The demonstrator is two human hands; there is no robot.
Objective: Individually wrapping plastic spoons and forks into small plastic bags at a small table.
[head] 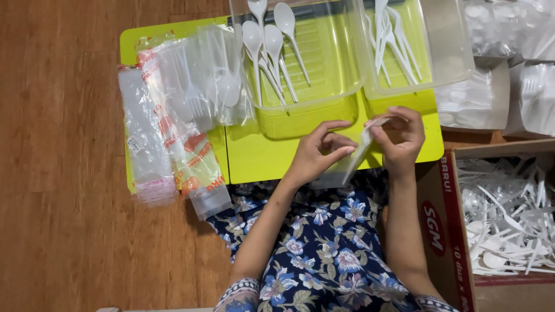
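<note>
Hands, left hand, right hand, gripping clear sleeve

Slim clear plastic sleeve, tilted, held mid-air

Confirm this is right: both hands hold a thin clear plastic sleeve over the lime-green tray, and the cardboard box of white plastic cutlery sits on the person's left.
Wrong on one point: the head view shows the cardboard box of white plastic cutlery on the person's right. Both the left hand and right hand do hold the thin clear plastic sleeve over the lime-green tray.
</note>
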